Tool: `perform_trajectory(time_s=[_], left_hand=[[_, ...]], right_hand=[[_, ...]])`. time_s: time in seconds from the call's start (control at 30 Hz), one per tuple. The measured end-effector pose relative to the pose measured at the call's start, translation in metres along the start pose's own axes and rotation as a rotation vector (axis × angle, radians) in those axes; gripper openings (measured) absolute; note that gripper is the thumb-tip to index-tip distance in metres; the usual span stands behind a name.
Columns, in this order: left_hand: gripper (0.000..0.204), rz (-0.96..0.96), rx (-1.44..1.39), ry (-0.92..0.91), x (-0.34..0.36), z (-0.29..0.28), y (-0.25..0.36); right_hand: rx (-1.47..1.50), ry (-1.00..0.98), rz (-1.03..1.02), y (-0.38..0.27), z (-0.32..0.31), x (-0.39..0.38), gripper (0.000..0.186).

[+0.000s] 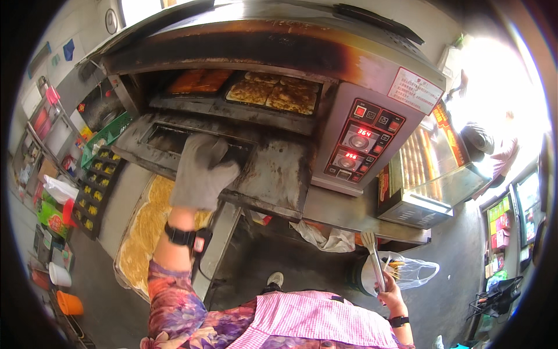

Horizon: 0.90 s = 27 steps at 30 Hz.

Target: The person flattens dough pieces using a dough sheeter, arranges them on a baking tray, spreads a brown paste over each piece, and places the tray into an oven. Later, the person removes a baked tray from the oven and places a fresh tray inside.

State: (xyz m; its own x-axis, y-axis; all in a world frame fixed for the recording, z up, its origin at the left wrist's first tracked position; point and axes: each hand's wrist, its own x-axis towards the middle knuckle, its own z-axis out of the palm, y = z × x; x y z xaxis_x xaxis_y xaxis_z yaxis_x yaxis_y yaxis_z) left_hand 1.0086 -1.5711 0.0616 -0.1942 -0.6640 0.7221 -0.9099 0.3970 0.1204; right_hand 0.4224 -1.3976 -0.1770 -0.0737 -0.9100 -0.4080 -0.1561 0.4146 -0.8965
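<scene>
A thick greyish-white oven glove (203,174) covers my left hand, which is over the lowered door (273,174) of a deck oven. The glove's bulk hides the fingers, so their grip does not show. Inside the oven, a tray of browned flatbreads (273,93) sits on the right and a reddish-orange tray (200,81) on the left. My right hand (392,295), bare, is low at the right, its fingers wrapped round metal tongs (373,250) that point upward. Below the door at left lies a large tray of pale yellow flatbreads (145,230).
Red-lit control dials (359,139) are on the oven's right side. A glass display case (427,168) stands on the counter beyond. A bin with a clear plastic bag (415,270) is beside my right hand. A dark tray with yellow pieces (99,192) and a green basket (107,139) are at left.
</scene>
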Motion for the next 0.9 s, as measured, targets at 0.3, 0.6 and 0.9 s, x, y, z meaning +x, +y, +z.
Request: perform_trajectory(time_s=[0.3, 0.6, 0.9], left_hand=[[0.039, -0.076, 0.446, -0.637, 0.185, 0.101, -0.044], [0.054, -0.336, 0.437, -0.738, 0.229, 0.192, -0.071], [0.028, -0.313, 0.472, -0.98, 0.204, 0.172, -0.062]], right_hand=[[-0.069, 0.141, -0.016, -0.026, 0.035, 0.003, 0.089], [0.015, 0.308, 0.187, -0.027, 0.044, -0.027, 0.09], [-0.032, 0.173, 0.059, -0.041, 0.046, -0.005, 0.088]])
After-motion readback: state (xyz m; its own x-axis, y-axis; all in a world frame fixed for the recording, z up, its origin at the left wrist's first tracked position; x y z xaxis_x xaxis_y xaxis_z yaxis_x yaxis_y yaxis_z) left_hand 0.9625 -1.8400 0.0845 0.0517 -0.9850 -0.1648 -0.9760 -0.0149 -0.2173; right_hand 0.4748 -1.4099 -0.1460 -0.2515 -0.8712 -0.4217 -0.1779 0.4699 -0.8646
